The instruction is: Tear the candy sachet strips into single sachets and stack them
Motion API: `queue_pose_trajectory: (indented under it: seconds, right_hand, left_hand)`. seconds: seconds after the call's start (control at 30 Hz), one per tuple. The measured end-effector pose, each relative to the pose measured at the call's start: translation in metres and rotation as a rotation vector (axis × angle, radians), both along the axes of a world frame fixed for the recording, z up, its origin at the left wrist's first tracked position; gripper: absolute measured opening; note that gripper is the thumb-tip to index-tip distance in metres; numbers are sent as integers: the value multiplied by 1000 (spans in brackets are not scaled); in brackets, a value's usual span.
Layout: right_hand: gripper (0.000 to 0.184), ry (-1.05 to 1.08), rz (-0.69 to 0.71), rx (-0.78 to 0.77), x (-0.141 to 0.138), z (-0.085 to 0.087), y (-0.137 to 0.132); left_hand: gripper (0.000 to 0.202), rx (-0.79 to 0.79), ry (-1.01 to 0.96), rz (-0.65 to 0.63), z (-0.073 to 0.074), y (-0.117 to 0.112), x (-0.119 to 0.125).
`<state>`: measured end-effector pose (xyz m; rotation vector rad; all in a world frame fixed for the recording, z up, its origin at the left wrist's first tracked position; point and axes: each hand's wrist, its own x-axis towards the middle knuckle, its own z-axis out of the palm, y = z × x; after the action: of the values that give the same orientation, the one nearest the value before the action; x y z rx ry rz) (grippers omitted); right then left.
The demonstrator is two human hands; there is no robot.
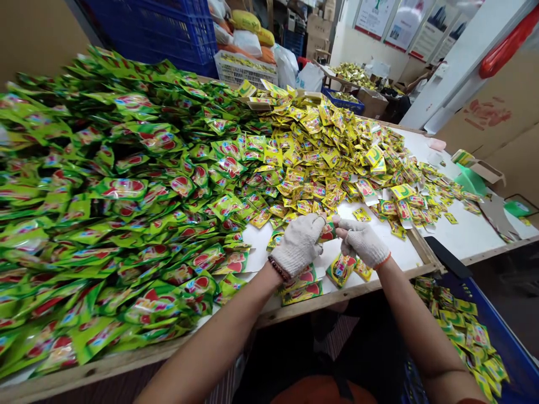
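My left hand (298, 246), in a whitish knit glove with bare fingertips, pinches a small green candy packet (327, 230) with red print. At the packet's right edge, the closed fingertips of my gloved right hand (365, 243) grip it as well. Below the hands, a green packet with watermelon print (341, 270) lies on the white table beside a small yellow packet (362, 269). Flat green printed pieces (302, 293) lie partly under my left wrist. My fingers hide part of the held packet.
A large heap of green packets (126, 191) covers the left side; a heap of yellow packets (320, 146) lies ahead. A wooden rim (357, 292) edges the table. At lower right stands a blue crate (501, 320) holding packets. Behind are blue crates (168, 33) and a white basket (246, 70).
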<state>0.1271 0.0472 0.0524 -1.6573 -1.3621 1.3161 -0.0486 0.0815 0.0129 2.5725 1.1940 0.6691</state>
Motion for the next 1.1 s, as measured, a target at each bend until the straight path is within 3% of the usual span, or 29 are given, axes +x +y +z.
queue_pose_trajectory:
  seconds: [0.13, 0.23, 0.27, 0.33, 0.43, 0.5, 0.6, 0.7, 0.8, 0.9, 0.97, 1.1]
  right_hand:
    - [35, 82, 105, -53, 5, -6, -5]
    - [30, 74, 37, -3, 12, -10, -5]
    - [27, 47, -8, 4, 16, -12, -5]
    - [20, -22, -73, -39, 24, -16, -7]
    - [11, -211, -54, -95, 34, -24, -11]
    - [10, -421, -33, 19, 37, -28, -10]
    - [32, -702, -44, 254, 35, -32, 4]
    - [31, -822, -71, 265, 31, -37, 35]
    - [37, -855, -145, 199, 29, -49, 71]
    - [46, -843, -183, 171, 27, -61, 98]
    - [42, -810, -184, 179, 28, -66, 105]
    - [17, -701, -166, 211, 38, -62, 95]
  left_hand:
    - [52, -19, -147, -114, -3, -3, 3]
    - [28, -26, -213, -124, 6, 7, -9]
    - [22, -23, -189, -56, 11, 14, -16]
    - [21, -24, -41, 195, 18, 35, -36]
    - [26, -157, 248, 530, 18, 69, -66]
    - [33, -221, 360, 611, 14, 85, -81]
    - [43, -216, 396, 654, 7, 93, -92]
    - [39, -198, 347, 688, 9, 87, -96]
    - [25, -77, 192, 702, 17, 76, -98]
    - [16, 0, -168, 667, 26, 65, -93]
    - [20, -121, -484, 594, 29, 58, -83]
    - [31, -579, -993, 397, 25, 45, -53]
